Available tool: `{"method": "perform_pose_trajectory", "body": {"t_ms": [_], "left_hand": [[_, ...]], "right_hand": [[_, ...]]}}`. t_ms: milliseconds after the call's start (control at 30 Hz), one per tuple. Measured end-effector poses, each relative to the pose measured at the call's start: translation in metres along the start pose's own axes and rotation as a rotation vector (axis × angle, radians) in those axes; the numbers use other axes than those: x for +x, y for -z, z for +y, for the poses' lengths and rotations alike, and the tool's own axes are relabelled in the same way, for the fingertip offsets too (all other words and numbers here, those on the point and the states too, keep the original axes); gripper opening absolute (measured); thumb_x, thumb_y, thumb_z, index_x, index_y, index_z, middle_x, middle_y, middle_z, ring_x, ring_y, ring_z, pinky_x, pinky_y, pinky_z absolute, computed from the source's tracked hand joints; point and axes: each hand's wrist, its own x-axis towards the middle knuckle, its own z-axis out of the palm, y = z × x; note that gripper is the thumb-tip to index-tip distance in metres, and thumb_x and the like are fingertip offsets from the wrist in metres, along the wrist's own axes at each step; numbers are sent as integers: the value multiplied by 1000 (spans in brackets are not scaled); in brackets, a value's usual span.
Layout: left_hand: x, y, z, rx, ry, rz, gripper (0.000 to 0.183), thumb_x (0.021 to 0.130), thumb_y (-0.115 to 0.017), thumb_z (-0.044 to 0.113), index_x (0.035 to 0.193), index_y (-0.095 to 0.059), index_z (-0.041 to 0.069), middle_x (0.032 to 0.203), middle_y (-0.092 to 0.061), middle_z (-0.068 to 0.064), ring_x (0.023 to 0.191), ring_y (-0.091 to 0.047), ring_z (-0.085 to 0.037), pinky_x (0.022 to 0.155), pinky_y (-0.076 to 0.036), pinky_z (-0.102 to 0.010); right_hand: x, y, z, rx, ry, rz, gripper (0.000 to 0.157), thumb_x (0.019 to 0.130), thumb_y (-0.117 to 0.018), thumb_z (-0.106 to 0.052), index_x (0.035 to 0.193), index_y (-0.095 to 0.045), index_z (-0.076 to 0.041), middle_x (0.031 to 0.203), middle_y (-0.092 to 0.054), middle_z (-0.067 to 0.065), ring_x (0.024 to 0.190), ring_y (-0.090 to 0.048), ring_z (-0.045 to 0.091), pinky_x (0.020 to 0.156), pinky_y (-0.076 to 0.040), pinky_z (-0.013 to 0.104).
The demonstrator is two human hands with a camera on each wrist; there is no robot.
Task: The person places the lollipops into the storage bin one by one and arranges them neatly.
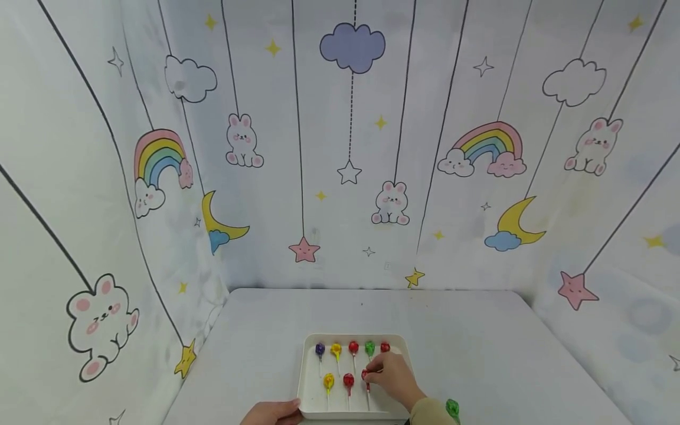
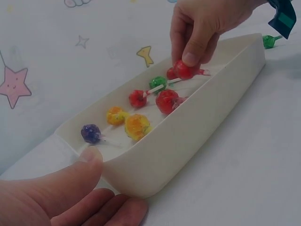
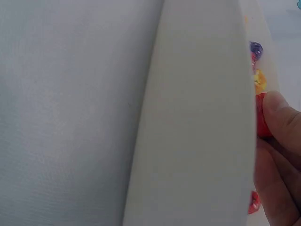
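A white tray [image 1: 353,415] carries two rows of wrapped lollipops. My right hand [image 1: 395,378] is over its right half, thumb and fingers pinching a red lollipop [image 2: 183,69] by its head. Beside that one in the front row lie another red lollipop [image 1: 348,381] and a yellow lollipop [image 1: 329,381]. At the tray's front left corner my left hand [image 1: 272,413] grips it, thumb at the rim and the other fingers against the outside. In the right wrist view, the tray wall hides most of the lollipops.
The back row has a purple lollipop [image 1: 320,349], a yellow lollipop [image 1: 336,349], a red lollipop [image 1: 353,347], a green lollipop [image 1: 370,347] and a red one partly behind my right hand. Outside the tray, a green lollipop [image 1: 452,407] lies on the white table [image 1: 478,354].
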Motion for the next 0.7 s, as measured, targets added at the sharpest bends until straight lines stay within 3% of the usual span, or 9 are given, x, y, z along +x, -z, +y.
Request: {"method": "perform_pose_trajectory", "body": {"t_ms": [167,700], "left_hand": [[-2,-1,2,4,-1,5,46,98,-70,32,119,-70,-9,106,-78,-17,98,-77,-24,86,-64,-35],[-2,-2,2,-20,0,7,45,98,-71,30,118,-69,-11,105,-78,-18,99,-77,-25,86,-64,-35]], "right_hand": [[-3,-7,-1,-60,-18,2,9,81,-85,-6,85,-79,-9,79,-74,-3,73,-63,8,65,-60,30],[-2,-19,-2,-98,-65,28,10,79,-87,-7,84,-78,-11,75,-71,-4,71,-59,10,72,-61,36]]}}
